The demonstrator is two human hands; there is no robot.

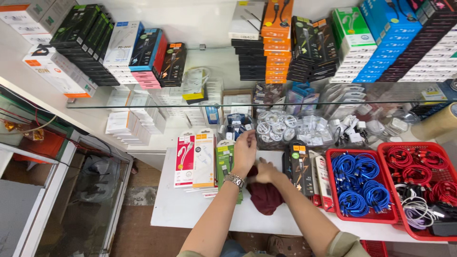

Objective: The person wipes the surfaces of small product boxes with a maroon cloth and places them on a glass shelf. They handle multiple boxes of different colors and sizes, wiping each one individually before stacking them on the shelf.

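My left hand (244, 153), a metal watch on its wrist, reaches forward over the white shelf (181, 207) and rests on the green packaged accessory (224, 162), fingers near the bagged cables behind it. My right hand (266, 172) presses on a dark maroon cloth (264, 196) that lies bunched on the shelf, its fingers curled over the cloth's top edge. Red and white and orange and white packages (195, 159) stand just left of the green one.
Two red baskets hold coiled cables: blue ones (358, 188) and red, white and black ones (421, 185). Black packages (300, 166) stand right of the cloth. Bagged white cables (285, 128) lie behind. A glass shelf (143, 105) above carries stacked boxes. A glass cabinet (81, 200) stands at left.
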